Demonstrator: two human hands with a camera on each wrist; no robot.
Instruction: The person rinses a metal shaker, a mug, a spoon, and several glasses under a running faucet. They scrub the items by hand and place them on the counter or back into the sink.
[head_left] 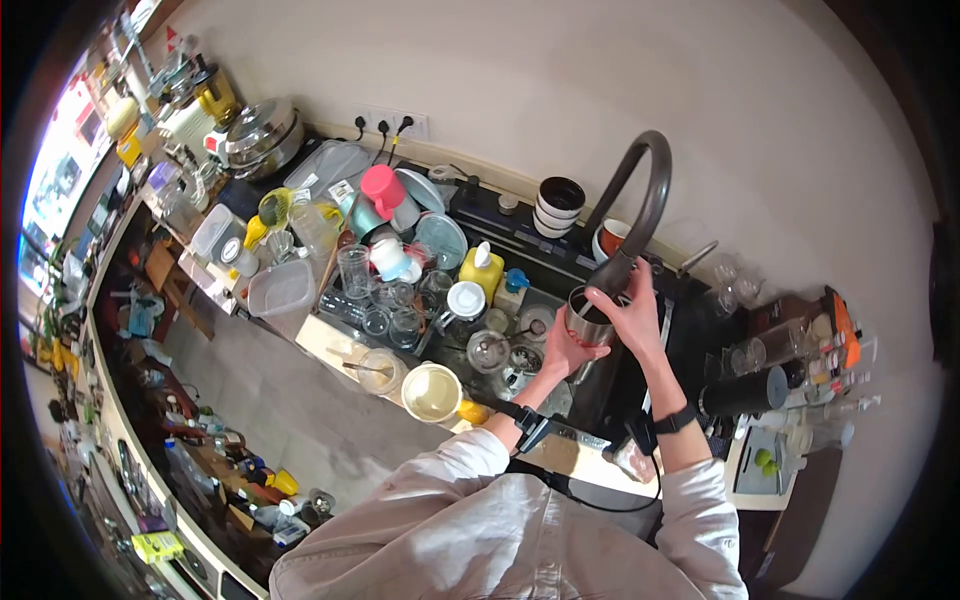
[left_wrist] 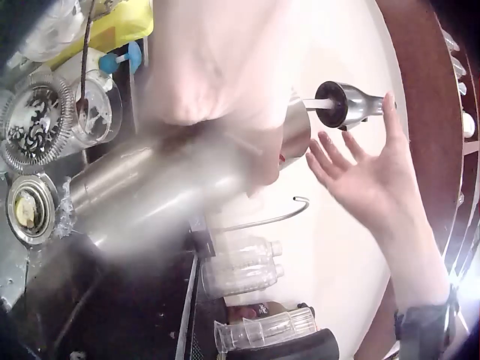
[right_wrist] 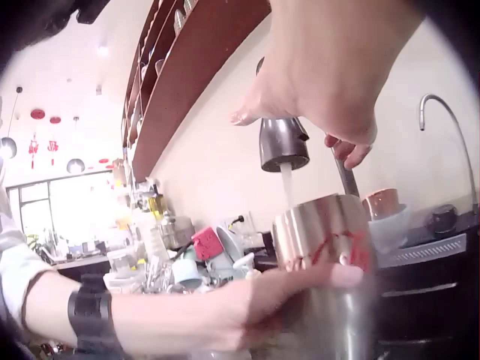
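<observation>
My left hand (head_left: 572,352) grips a tall stainless steel cup (right_wrist: 322,225) with red markings, held mouth up over the sink. Water (right_wrist: 287,185) runs from the dark faucet head (right_wrist: 283,146) into its mouth. Beside the faucet head is my right hand (left_wrist: 375,184), fingers spread and the thumb up at the spout in the left wrist view. From the head view, the tall curved faucet (head_left: 655,170) arches down between the fingers. The cup's lower part blurs in the left wrist view, partly behind the left hand.
Left of the cup, the sink is crowded with glass jars, a white-lidded jug (head_left: 465,300) and a yellow bottle (head_left: 482,268). A cream pitcher (head_left: 432,392) stands on the front edge. Stacked bowls (head_left: 556,210) sit behind; a black cylinder (head_left: 745,392) lies to the right.
</observation>
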